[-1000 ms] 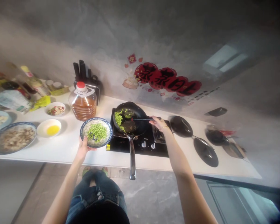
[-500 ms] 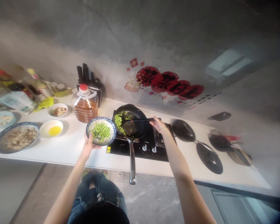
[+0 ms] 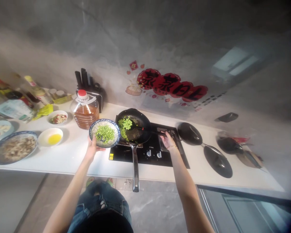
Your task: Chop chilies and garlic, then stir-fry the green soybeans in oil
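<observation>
My left hand [image 3: 93,148] grips the near rim of a blue-rimmed bowl [image 3: 113,124] and holds it up beside a black frying pan [image 3: 144,123]. Green beans [image 3: 104,133] fill the bowl. My right hand [image 3: 168,140] is closed on the dark handle of a spatula [image 3: 149,131]. The spatula's head lies in the pan and carries a heap of green beans [image 3: 125,123]. The pan stands on a black cooktop [image 3: 149,152], with its long metal handle [image 3: 135,168] sticking out past the counter edge.
On the white counter [image 3: 72,155] to the left are a large oil jug [image 3: 85,110], a bowl of yellow liquid [image 3: 50,137], a plate of pale food [image 3: 13,148], a small chopped-garnish dish [image 3: 57,117] and bottles. A knife block [image 3: 88,82] stands at the wall. Black pans and lids [image 3: 217,157] lie right.
The spatula has swung round in the pan and lifted a heap of beans; my right hand has dropped nearer the cooktop's front. The bowl has stayed close to the pan's left rim.
</observation>
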### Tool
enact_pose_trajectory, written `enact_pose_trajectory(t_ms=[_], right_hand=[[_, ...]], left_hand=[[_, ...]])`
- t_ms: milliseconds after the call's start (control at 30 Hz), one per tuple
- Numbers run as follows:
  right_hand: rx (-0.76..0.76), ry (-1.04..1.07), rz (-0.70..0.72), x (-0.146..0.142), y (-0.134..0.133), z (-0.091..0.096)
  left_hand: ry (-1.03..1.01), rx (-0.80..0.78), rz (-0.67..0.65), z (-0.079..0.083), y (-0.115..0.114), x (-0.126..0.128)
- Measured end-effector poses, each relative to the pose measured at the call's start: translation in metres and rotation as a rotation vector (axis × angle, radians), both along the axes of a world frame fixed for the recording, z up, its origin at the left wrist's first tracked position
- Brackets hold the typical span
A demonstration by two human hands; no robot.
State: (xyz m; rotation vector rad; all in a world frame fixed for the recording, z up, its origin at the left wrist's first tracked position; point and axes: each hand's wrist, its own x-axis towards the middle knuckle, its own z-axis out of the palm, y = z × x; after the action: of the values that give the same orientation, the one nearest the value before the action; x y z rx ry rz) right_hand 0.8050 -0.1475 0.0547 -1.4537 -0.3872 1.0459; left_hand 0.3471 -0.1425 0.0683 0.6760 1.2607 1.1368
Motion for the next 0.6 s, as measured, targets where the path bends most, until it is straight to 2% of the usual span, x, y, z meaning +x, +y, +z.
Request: enact_pose_trajectory(t_ms=[133, 300, 467, 600], right_hand=[[0.042, -0.004, -0.029, 0.007, -0.017, 0.011], [0.115, -0.031, 0.014, 0.007, -0.025, 0.050], [0.305, -0.209, 0.185, -0.026, -0.035, 0.097], [0.398, -0.365, 0.264, -0.054, -0.046, 0.124]], left_hand=[[0.010, 0.015, -0.012, 0.006, 0.003, 0.014], [-0.014, 0.011, -0.050, 0.013, 0.002, 0.029], [-0.042, -0.008, -0.078, 0.017, 0.000, 0.038], [-0.065, 0.005, -0.088, 0.020, -0.005, 0.038]])
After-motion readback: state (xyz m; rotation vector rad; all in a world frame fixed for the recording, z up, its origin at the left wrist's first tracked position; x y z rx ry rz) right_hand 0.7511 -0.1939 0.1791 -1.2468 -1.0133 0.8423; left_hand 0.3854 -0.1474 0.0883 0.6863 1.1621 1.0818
